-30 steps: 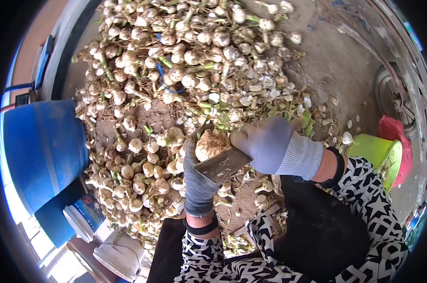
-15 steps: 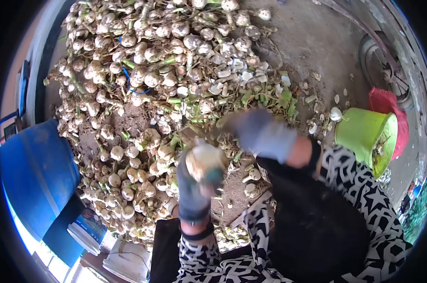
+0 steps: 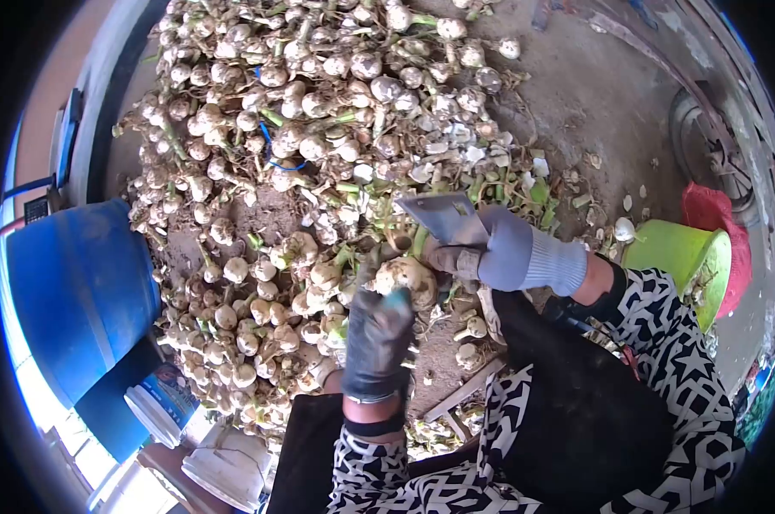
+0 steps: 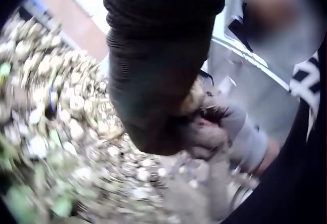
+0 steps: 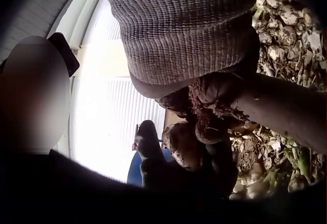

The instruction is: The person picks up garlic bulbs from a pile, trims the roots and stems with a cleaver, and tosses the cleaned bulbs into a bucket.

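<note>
In the head view the gloved left hand (image 3: 379, 330) holds a large pale bulb (image 3: 406, 281) from below and the left. The gloved right hand (image 3: 494, 253) grips a wide metal blade (image 3: 445, 219), its flat end pointing left above the bulb, with fingers at the bulb's right side. A green stalk stands by those fingers. In the right wrist view the bulb (image 5: 184, 144) lies between the left hand's fingers (image 5: 149, 141) and the right hand (image 5: 214, 96), with the blade (image 5: 286, 109) extending right. The left wrist view is blurred; the left glove (image 4: 153, 91) covers most of the bulb.
A large heap of bulbs with stalks (image 3: 319, 107) spreads ahead and left, with cut trimmings (image 3: 499, 184) beside it. A blue barrel (image 3: 83, 295) and white buckets (image 3: 224, 471) stand left; a green bucket (image 3: 674, 257), a red sack (image 3: 726, 231) and a wheel (image 3: 704, 146) are right.
The blade has swung from across the bulb's lower side to above it. The right hand moved away blurred, then came back to the bulb, which the left hand turned.
</note>
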`<state>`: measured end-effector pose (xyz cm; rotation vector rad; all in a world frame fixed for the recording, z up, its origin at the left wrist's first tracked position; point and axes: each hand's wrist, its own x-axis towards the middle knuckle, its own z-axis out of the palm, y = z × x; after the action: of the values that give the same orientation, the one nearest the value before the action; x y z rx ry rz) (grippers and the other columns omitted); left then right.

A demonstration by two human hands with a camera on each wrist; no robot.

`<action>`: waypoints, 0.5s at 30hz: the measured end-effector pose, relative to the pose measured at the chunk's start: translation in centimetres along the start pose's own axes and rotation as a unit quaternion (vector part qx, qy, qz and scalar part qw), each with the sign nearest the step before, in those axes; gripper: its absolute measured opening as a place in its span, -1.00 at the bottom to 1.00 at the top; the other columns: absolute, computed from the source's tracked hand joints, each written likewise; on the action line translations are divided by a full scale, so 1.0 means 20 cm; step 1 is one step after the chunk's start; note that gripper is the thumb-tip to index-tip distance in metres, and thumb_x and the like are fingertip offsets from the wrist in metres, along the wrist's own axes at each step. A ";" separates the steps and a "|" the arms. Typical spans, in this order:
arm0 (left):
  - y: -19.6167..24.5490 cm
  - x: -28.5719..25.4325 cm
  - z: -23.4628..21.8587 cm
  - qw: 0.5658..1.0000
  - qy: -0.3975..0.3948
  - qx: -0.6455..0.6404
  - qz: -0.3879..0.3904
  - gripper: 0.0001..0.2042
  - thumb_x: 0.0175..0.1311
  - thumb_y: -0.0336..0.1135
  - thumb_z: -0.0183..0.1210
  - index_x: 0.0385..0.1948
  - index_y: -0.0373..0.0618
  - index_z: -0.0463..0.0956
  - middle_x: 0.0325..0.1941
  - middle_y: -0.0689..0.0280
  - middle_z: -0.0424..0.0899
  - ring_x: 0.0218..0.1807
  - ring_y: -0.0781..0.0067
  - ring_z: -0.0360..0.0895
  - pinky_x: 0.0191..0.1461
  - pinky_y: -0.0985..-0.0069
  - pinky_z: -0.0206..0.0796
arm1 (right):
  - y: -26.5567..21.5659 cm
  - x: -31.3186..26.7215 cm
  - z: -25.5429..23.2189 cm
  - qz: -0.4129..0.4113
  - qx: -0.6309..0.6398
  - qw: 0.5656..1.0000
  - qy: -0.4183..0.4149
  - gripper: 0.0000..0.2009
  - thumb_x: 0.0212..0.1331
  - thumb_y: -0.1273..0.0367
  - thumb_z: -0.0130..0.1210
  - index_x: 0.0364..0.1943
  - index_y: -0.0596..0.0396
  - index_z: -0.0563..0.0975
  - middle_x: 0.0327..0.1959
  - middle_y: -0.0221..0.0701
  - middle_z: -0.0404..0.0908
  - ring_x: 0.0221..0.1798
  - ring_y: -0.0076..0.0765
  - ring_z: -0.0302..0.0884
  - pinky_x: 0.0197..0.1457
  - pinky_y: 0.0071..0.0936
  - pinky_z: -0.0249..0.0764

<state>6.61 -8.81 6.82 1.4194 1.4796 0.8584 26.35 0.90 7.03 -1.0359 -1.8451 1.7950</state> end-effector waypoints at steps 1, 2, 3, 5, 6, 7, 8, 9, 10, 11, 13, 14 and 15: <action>0.02 0.00 0.02 0.997 0.051 -0.059 -0.013 -0.60 0.32 -0.20 0.18 0.04 -0.29 0.38 -0.18 0.21 0.60 -0.28 0.46 0.57 -0.10 0.59 0.46 | 0.02 -0.01 0.00 -0.003 0.002 1.000 -0.003 -0.88 0.20 0.34 0.17 -0.32 0.07 0.64 -0.60 -0.43 0.61 -0.54 -0.52 0.52 -0.38 -0.46 0.49; 0.03 0.00 0.07 0.901 0.098 -0.395 -0.152 -0.60 0.32 -0.18 0.19 0.03 -0.29 0.39 -0.23 0.26 0.62 -0.31 0.51 0.57 -0.16 0.63 0.46 | 0.01 0.00 0.00 -0.054 0.030 0.998 0.029 -0.89 0.15 0.37 0.18 -0.29 0.05 0.63 -0.55 -0.39 0.63 -0.51 -0.44 0.56 -0.35 -0.42 0.52; 0.03 0.00 0.07 0.902 0.093 -0.396 -0.145 -0.50 0.23 -0.08 0.27 0.03 -0.28 0.38 -0.25 0.27 0.62 -0.26 0.53 0.57 -0.14 0.62 0.45 | 0.00 0.01 -0.01 -0.106 0.058 0.991 0.058 -0.87 0.11 0.40 0.18 -0.25 0.02 0.62 -0.51 -0.36 0.65 -0.49 -0.37 0.60 -0.33 -0.38 0.54; 0.05 -0.04 0.04 0.935 0.117 -0.318 -0.102 -0.34 0.05 0.04 0.40 0.04 -0.26 0.38 -0.23 0.29 0.62 -0.21 0.55 0.58 -0.11 0.61 0.44 | 0.03 0.00 -0.01 -0.077 -0.091 0.992 0.046 -0.83 0.09 0.38 0.18 -0.21 0.02 0.61 -0.45 -0.31 0.66 -0.43 -0.27 0.63 -0.30 -0.34 0.55; 0.07 -0.07 0.04 0.958 0.141 -0.239 -0.072 -0.29 -0.02 0.06 0.45 0.04 -0.25 0.37 -0.20 0.29 0.62 -0.21 0.54 0.57 -0.11 0.60 0.44 | 0.08 -0.01 -0.01 -0.036 -0.240 0.969 0.047 -0.78 0.07 0.37 0.17 -0.16 0.01 0.59 -0.38 -0.27 0.67 -0.37 -0.18 0.66 -0.28 -0.30 0.57; 0.10 -0.09 0.03 0.867 0.076 -0.482 -0.102 -0.29 -0.08 -0.02 0.51 0.05 -0.22 0.36 -0.14 0.29 0.62 -0.19 0.54 0.56 -0.09 0.61 0.43 | 0.25 0.03 0.01 0.097 -0.309 0.945 -0.031 -0.75 0.08 0.32 0.17 -0.13 0.02 0.59 -0.36 -0.23 0.67 -0.33 -0.10 0.66 -0.26 -0.28 0.57; 0.13 -0.10 -0.07 0.880 0.037 -0.461 -0.108 -0.33 -0.08 -0.11 0.51 0.06 -0.19 0.39 -0.11 0.31 0.61 -0.16 0.54 0.55 -0.08 0.62 0.42 | 0.42 0.09 0.00 0.225 -0.377 0.892 -0.107 -0.71 0.10 0.26 0.16 -0.10 0.03 0.59 -0.33 -0.19 0.67 -0.29 -0.02 0.65 -0.24 -0.25 0.57; 0.16 -0.12 -0.17 0.892 -0.003 -0.438 -0.110 -0.36 -0.08 -0.20 0.52 0.06 -0.17 0.42 -0.07 0.33 0.60 -0.13 0.54 0.54 -0.07 0.63 0.40 | 0.49 0.05 -0.01 0.181 -0.359 0.915 -0.032 -0.71 0.12 0.23 0.14 -0.13 0.07 0.60 -0.37 -0.16 0.67 -0.29 0.00 0.65 -0.23 -0.25 0.55; 0.14 -0.11 -0.27 0.929 -0.029 -0.362 -0.077 -0.41 -0.05 -0.27 0.49 0.06 -0.17 0.44 -0.07 0.34 0.60 -0.13 0.53 0.54 -0.07 0.63 0.39 | 0.54 0.01 0.00 0.139 -0.331 0.933 0.037 -0.69 0.14 0.19 0.13 -0.16 0.11 0.61 -0.40 -0.13 0.66 -0.30 0.02 0.64 -0.23 -0.24 0.53; 0.09 -0.15 -0.38 0.944 -0.013 -0.276 -0.180 -0.48 0.03 -0.24 0.44 0.04 -0.19 0.48 -0.08 0.34 0.61 -0.13 0.53 0.54 -0.06 0.62 0.39 | 0.52 0.01 0.01 0.134 -0.323 0.937 0.028 -0.69 0.14 0.19 0.13 -0.16 0.11 0.61 -0.40 -0.13 0.66 -0.30 0.02 0.64 -0.23 -0.24 0.53; -0.23 -0.19 -0.62 0.966 0.108 -0.029 -0.232 -0.64 0.18 -0.13 0.31 -0.17 -0.26 0.59 -0.16 0.23 0.70 -0.14 0.47 0.63 -0.09 0.53 0.46 | 0.37 0.03 -0.07 0.234 -0.247 0.938 0.060 -0.73 0.19 0.23 0.15 -0.40 0.19 0.63 -0.58 -0.25 0.62 -0.56 -0.40 0.51 -0.43 -0.35 0.42; -0.19 -0.09 -0.71 0.923 0.187 0.120 -0.313 -0.66 0.18 -0.16 0.30 -0.18 -0.27 0.60 -0.21 0.18 0.72 -0.16 0.44 0.66 -0.15 0.51 0.47 | 0.35 0.06 -0.08 0.228 -0.249 0.939 0.059 -0.73 0.19 0.23 0.15 -0.40 0.19 0.63 -0.58 -0.25 0.62 -0.56 -0.40 0.51 -0.43 -0.35 0.42; -0.35 -0.04 -0.84 0.923 0.230 0.136 -0.278 -0.65 0.15 -0.18 0.31 -0.15 -0.27 0.58 -0.13 0.11 0.69 -0.12 0.32 0.65 -0.10 0.41 0.47 | 0.34 0.07 -0.08 0.217 -0.203 0.952 0.067 -0.69 0.21 0.20 0.16 -0.45 0.22 0.62 -0.63 -0.29 0.58 -0.57 -0.47 0.46 -0.44 -0.40 0.40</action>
<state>-11.69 -8.68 6.62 0.9143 2.2912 0.6576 28.28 2.38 0.32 -1.7900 -2.0665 1.5283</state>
